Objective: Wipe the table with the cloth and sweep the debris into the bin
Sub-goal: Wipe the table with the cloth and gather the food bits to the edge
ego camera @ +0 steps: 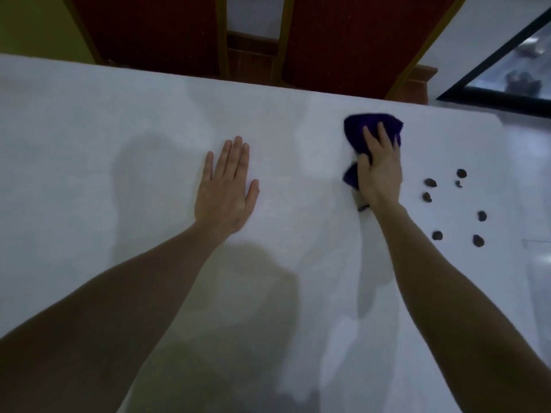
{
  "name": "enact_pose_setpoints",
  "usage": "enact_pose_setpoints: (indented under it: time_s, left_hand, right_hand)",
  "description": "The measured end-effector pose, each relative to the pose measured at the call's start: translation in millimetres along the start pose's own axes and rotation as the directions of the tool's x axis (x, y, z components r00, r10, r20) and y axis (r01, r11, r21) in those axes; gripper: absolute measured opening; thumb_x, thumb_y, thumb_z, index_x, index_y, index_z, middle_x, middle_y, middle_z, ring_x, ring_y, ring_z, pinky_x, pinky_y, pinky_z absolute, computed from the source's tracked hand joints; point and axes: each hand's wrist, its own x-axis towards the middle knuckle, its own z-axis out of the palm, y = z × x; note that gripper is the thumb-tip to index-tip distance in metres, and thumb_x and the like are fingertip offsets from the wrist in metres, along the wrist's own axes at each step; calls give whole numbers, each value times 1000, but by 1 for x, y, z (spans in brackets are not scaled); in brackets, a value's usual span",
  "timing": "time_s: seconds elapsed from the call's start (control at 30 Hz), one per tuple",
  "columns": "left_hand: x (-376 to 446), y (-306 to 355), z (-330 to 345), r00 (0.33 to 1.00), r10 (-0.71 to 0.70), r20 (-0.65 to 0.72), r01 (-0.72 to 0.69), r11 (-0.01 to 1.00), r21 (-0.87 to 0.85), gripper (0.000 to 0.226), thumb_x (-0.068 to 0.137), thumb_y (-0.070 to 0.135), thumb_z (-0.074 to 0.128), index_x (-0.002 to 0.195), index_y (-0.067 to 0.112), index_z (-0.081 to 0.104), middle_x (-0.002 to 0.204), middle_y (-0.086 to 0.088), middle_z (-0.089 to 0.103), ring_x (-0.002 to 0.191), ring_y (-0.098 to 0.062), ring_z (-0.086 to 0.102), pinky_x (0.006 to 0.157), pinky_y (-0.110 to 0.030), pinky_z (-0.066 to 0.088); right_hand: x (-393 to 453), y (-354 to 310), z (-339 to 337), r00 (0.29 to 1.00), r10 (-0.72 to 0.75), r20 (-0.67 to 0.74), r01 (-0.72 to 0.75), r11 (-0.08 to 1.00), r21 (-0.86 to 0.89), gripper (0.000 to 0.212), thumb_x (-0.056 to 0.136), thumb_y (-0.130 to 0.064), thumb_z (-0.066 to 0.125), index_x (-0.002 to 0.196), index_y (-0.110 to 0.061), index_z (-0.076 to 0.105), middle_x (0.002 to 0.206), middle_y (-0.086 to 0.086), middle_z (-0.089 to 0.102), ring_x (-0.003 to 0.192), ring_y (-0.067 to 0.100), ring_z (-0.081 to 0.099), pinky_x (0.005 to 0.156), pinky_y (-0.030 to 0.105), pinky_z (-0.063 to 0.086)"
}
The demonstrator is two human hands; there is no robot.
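Observation:
A dark purple cloth (357, 126) lies bunched on the white table (119, 129), near its far right edge. My right hand (378, 171) presses down on the cloth, fingers spread over it and thumb curled round its near side. Several small dark bits of debris (430, 182) are scattered on the table just right of that hand. My left hand (226, 186) rests flat on the table to the left, palm down, fingers together, holding nothing. No bin is in view.
Two red-backed chairs (155, 31) with wooden frames stand behind the table's far edge. The table ends at the right near a pale floor (536, 263). A dark-framed glass panel (512, 70) is at the upper right.

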Motion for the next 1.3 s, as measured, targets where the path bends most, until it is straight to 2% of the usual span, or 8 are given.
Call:
enact_pose_setpoints:
  time_s: [0.07,0.17,0.27,0.4,0.6,0.77,1.03,1.3]
  left_hand:
    - [0,0,0,1000,-3,5,3,1000,3,69,101,47,11,157,10,-2,166,-8,-3,154,-22,-2,124,-48,7]
    - [-1,1,-1,1000,-1,5,1,1000,20,68,102,46,10,157,10,-1,166,-8,-2,154,-22,-1,124,-48,6]
    - [-2,1,-2,1000,-6,14,6,1000,13,67,102,44,10,157,9,-1,166,-9,-1,154,-23,0,124,-48,6]
    - [0,2,-2,999,-6,31,5,1000,2,67,102,44,12,157,9,-2,166,-9,-2,154,-23,-1,124,-48,4]
    - [1,-1,-4,999,7,46,-6,1000,-15,67,103,43,17,157,9,-1,166,-8,-4,154,-22,-4,124,-48,1]
    - [-1,-4,-6,997,35,74,-33,999,-28,68,102,45,15,157,11,-5,166,-7,-10,153,-21,-9,124,-47,-3]
    - [-27,2,-5,991,123,48,-121,992,-43,66,103,45,14,157,12,-2,166,-7,-4,153,-22,-4,124,-48,0]
    - [-41,47,-1,958,282,45,-278,958,-66,69,100,47,12,158,9,7,166,-7,5,154,-22,4,124,-46,3]
  right_hand:
    - [12,-30,16,1000,18,-9,-18,1000,22,53,97,-20,41,150,-21,36,161,6,22,148,37,12,121,45,15]
    - [-12,-66,40,995,-99,15,99,995,2,52,98,-22,41,150,-20,37,160,7,25,148,37,12,120,39,8]
    - [-78,-81,53,975,-219,42,220,975,-15,52,97,-22,42,149,-22,38,159,2,27,149,31,14,120,33,6]
    - [-177,-61,41,965,-226,135,230,973,-12,54,97,-27,39,151,-28,33,161,-8,17,151,22,8,121,32,10]
    - [-185,-8,13,1000,13,17,-13,1000,-18,56,94,-21,39,150,-23,36,161,-1,21,149,27,12,118,45,26]
    - [-119,-44,32,967,245,-69,-245,969,-1,56,97,-17,42,152,-19,30,162,7,17,149,36,9,123,41,7]
    - [-191,-82,52,997,-65,45,65,998,-3,56,97,-19,49,151,-23,34,161,-1,21,150,26,9,119,32,6]
    - [-215,-13,19,982,158,-99,-157,987,20,53,96,-15,52,147,-22,41,159,0,28,147,30,19,117,34,14]
